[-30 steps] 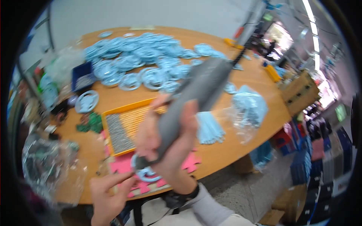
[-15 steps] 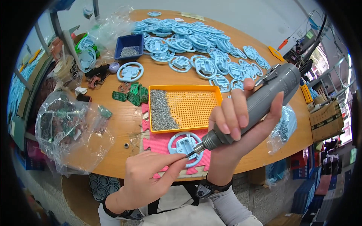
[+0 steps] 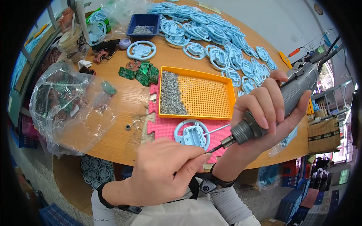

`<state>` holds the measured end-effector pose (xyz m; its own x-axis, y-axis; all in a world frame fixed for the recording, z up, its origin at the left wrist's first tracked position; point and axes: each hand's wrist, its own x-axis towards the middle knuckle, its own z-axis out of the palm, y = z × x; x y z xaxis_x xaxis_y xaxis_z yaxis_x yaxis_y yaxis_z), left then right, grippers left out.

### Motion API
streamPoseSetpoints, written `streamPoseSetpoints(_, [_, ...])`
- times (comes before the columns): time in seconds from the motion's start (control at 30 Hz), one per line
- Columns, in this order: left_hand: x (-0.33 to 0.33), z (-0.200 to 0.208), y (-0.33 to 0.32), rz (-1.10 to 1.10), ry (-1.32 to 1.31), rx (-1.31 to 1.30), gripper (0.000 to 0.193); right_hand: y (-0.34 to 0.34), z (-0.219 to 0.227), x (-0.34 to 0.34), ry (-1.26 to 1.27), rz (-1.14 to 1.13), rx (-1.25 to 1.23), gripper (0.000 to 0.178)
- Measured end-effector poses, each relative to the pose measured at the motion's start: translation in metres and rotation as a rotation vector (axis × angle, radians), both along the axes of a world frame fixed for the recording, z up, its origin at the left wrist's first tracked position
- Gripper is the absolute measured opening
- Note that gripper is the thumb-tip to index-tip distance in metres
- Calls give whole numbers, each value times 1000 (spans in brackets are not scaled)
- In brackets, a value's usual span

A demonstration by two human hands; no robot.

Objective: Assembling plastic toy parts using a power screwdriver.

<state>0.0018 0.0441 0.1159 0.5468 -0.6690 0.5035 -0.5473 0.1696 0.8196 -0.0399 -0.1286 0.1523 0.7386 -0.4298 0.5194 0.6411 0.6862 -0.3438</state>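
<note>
My right hand [image 3: 260, 109] is wrapped round a grey electric screwdriver [image 3: 293, 97], which slants down to the left. Its dark bit [image 3: 216, 148] ends between the thumb and forefinger of my left hand [image 3: 158, 171]. Those fingers are pinched at the bit's tip; whether a screw is there too is hidden. Just beyond them a light blue toy steering wheel [image 3: 193, 136] lies on a pink foam mat [image 3: 162, 126]. A thin pale rod [image 3: 218, 129] shows between the wheel and my right hand. Behind the wheel is a yellow tray [image 3: 197, 116], perforated inside, with small screws [image 3: 171, 94] heaped at its left.
Many blue wheels [image 3: 220, 58] are piled across the back and right of the table. Green circuit boards [image 3: 145, 73] lie left of the tray, near a clear plastic bag [image 3: 56, 124]. A dark blue bin [image 3: 143, 34] holds small metal parts. A metal nut [image 3: 128, 127] sits near the mat.
The screwdriver and both hands have moved right and off the wheel, the left still pinching at the bit. The view has shifted, so the table appears higher up.
</note>
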Motion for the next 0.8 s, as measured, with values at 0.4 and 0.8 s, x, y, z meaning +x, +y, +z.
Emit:
streamPoseSetpoints(0.4, [-6, -31, -2, 110, -146, -63, 14, 16, -10, -4, 119, -132, -53, 41])
streamPoseSetpoints(0.8, [47, -90, 52, 434, -173, 338, 29, 14, -19, -1, 142, -336, -174, 42])
